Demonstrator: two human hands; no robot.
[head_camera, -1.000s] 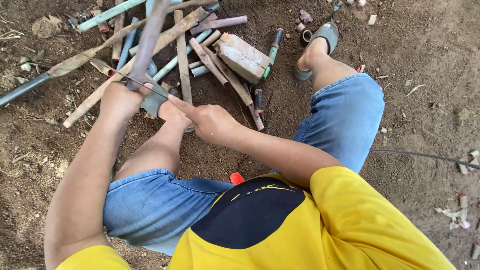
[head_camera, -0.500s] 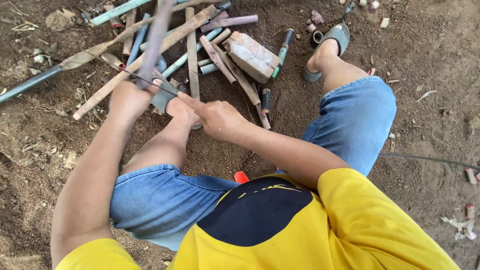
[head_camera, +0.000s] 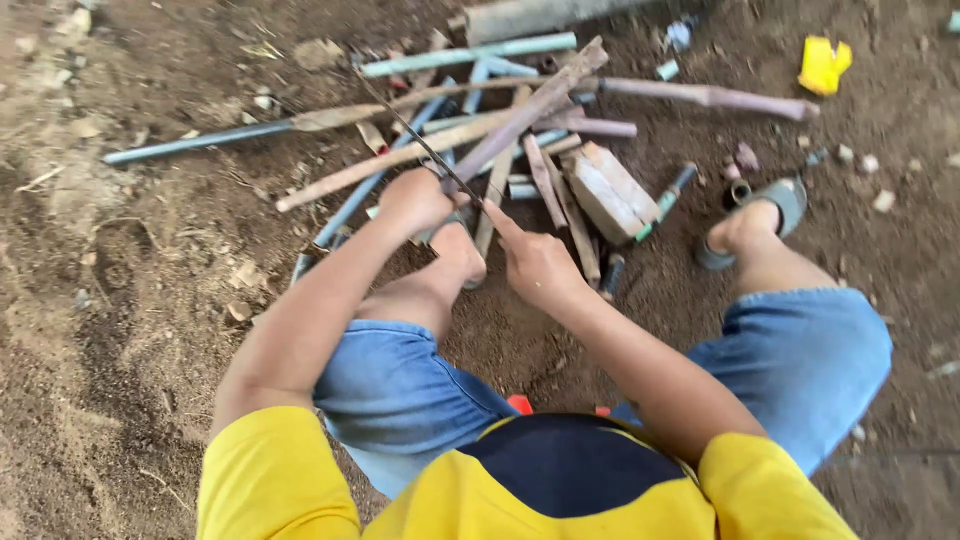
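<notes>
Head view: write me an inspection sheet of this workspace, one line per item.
Surface: bare brown dirt ground, loose and uneven.
Job's things: a purplish pipe rising slanted from the left hand; a thin dark blade running up-left of that hand; the right hand beside it, forefinger pointing at the pipe.
Clutter: pile of blue pipes and wooden sticks, a brick-like block, a yellow scrap, small pipe offcuts and stones.
Hands: left closed round the pipe; whether the right grips anything cannot be told.
Cables: nothing seen.
Surroundings: person's knees in blue shorts, a sandalled foot.
</notes>
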